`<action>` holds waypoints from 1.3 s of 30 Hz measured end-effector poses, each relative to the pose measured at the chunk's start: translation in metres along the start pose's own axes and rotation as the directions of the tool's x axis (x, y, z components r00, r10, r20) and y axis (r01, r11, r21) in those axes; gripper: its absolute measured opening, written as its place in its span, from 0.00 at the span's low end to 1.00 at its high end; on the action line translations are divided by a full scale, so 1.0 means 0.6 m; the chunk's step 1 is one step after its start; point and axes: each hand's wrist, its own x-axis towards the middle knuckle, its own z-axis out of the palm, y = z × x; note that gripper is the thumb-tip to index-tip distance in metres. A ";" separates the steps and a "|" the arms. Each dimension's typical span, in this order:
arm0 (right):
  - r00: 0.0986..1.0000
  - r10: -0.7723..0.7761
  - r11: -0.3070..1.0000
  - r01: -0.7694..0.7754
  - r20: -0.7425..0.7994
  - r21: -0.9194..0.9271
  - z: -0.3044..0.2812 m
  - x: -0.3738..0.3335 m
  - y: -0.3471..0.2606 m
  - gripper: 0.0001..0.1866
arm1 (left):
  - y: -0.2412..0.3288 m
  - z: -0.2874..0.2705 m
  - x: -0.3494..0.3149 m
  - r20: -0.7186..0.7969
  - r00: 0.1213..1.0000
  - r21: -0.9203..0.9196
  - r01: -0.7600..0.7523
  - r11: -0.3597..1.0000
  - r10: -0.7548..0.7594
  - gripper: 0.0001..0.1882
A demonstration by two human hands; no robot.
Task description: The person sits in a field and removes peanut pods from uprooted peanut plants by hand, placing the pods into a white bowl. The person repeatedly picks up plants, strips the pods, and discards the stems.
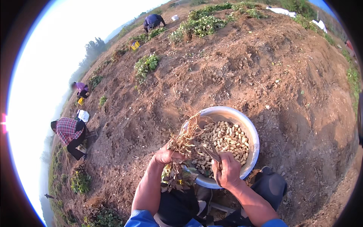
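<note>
My left hand (168,155) is closed round the stems of a pulled peanut plant (185,137), its tangled dry roots up and its leaves hanging below the fist. The roots overhang the left rim of a wide pale metal basin (254,136). Inside the basin lies a heap of unshelled peanuts (231,140). Over the basin's near side, my right hand (230,171) grips a flat, dark, blade-like tool (213,153), which points toward the plant. Its exact kind is unclear, and the grip hides part of it.
Bent legs and shoes (269,183) are close against the basin. Loose brown soil slopes around it. At left, a person in a checked shirt (68,130) sits low; two other people work farther off. Leafy plants (146,65) stand in patches.
</note>
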 end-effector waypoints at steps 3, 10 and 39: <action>0.998 -0.062 0.996 0.062 0.011 -0.063 -0.001 0.004 0.002 0.13 | 0.002 0.006 0.004 0.049 0.999 0.014 -0.024 1.000 0.023 0.33; 1.000 -0.015 1.000 0.016 0.021 -0.021 0.002 0.003 -0.004 0.13 | -0.001 0.017 0.015 0.042 0.990 0.031 0.136 0.990 -0.137 0.32; 0.823 0.388 0.718 -0.552 0.415 0.424 0.030 -0.015 0.017 0.20 | 0.000 0.029 0.036 -0.003 0.999 0.236 0.053 0.970 -0.054 0.26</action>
